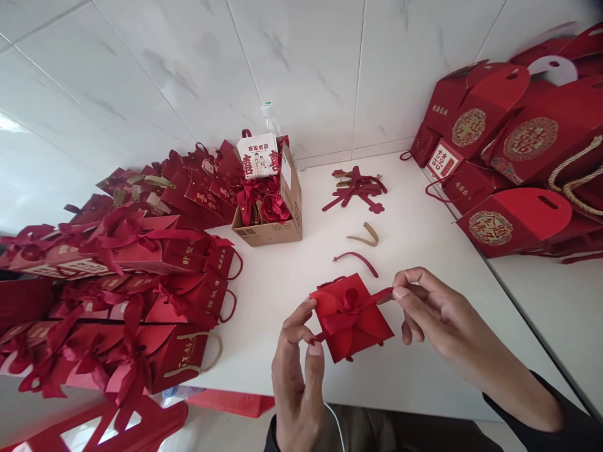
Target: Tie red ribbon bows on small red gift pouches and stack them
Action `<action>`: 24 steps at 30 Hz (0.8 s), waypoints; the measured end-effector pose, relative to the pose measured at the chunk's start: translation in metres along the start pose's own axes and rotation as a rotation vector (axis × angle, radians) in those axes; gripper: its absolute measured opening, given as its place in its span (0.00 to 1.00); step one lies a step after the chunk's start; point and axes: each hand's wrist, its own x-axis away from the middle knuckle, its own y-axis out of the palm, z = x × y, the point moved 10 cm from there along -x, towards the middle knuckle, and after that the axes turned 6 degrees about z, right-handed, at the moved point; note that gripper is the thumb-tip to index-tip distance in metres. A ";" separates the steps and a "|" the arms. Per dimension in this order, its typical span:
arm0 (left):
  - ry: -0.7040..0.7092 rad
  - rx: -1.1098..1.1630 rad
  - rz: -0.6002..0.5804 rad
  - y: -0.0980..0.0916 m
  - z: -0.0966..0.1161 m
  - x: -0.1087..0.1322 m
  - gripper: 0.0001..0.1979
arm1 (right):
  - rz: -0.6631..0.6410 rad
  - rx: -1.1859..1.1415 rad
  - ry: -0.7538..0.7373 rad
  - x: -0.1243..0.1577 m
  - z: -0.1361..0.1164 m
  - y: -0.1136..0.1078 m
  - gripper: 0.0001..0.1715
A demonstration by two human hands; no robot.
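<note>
The left hand (296, 370) sits closest, thumb and forefinger pinched on one end of a red satin ribbon (377, 296). The right hand (428, 311) pinches the other end, drawn out sideways. The ribbon crosses a small flat red paper gift bag (362, 333) lying on the white table (424, 213) between both hands. Just beyond lie a loose red ribbon strip (357, 259) and a tan strip (366, 236), then an open cardboard box (277, 231).
</note>
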 end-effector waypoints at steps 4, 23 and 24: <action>-0.023 0.065 0.060 -0.004 0.004 -0.001 0.10 | -0.033 0.080 0.014 0.000 0.006 0.000 0.21; 0.215 -0.355 -0.141 0.018 0.032 -0.013 0.14 | -0.209 0.202 -0.242 -0.002 -0.057 0.041 0.13; 0.221 -0.369 -0.160 0.022 0.034 -0.012 0.15 | -0.234 0.183 -0.210 -0.001 -0.055 0.043 0.14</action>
